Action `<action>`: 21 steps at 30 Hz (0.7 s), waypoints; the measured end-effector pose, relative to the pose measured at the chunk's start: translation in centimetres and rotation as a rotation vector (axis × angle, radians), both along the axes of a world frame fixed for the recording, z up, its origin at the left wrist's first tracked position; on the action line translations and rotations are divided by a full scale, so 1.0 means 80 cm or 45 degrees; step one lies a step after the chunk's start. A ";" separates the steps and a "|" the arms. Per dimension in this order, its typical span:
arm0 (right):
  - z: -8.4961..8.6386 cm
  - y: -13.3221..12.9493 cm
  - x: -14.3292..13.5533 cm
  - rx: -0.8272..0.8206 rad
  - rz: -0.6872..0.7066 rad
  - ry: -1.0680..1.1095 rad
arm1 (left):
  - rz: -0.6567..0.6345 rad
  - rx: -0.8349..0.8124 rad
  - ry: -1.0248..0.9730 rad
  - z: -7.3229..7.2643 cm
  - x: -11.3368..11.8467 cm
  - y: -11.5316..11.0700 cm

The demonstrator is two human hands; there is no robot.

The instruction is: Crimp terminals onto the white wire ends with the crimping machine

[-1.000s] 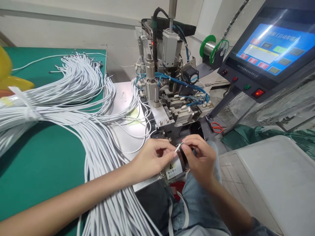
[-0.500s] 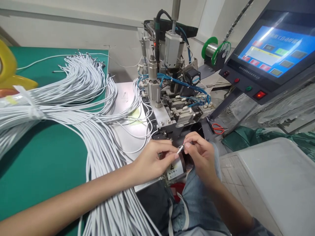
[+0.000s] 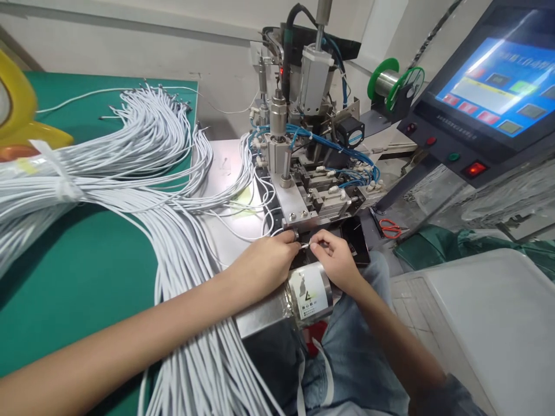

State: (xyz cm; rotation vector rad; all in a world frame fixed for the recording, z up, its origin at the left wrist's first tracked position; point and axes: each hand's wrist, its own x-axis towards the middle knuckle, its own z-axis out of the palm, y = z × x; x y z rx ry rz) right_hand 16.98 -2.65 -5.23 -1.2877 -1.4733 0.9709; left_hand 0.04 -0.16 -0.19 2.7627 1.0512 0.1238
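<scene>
Just in front of the machine (image 3: pixel 295 202), my left hand (image 3: pixel 271 260) is closed on a white cable (image 3: pixel 304 246) near its end. My right hand (image 3: pixel 333 254) pinches at the tip of the same cable, its fingertips close to those of my left hand. The fine wires at the tip are too small to make out. Both hands are above a dark tray (image 3: pixel 358 240) and behind a metal cylinder with a white label (image 3: pixel 310 292). A large bundle of white cables (image 3: pixel 173 248) lies to the left, partly under my left forearm.
A green mat (image 3: pixel 78 289) lies under the cables, with a yellow object (image 3: pixel 21 110) at the far left. A control screen (image 3: pixel 498 86), a solder-like wire spool (image 3: pixel 387 84) and red-handled scissors (image 3: pixel 390 229) are on the right. A white bin lid (image 3: pixel 498 312) is at lower right.
Both hands have moved away from me and slightly left, toward the machine, with the cable. The labelled cylinder and dark tray show more. The camera view has shifted a little.
</scene>
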 end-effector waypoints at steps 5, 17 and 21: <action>-0.013 0.004 0.001 -0.050 -0.035 0.018 | -0.047 0.003 -0.029 -0.008 0.000 0.001; -0.017 0.005 0.001 -0.278 -0.033 0.246 | -0.169 0.077 0.127 -0.006 -0.005 0.001; -0.019 0.014 0.003 -0.376 0.010 0.291 | -0.212 0.101 0.182 -0.001 -0.003 0.001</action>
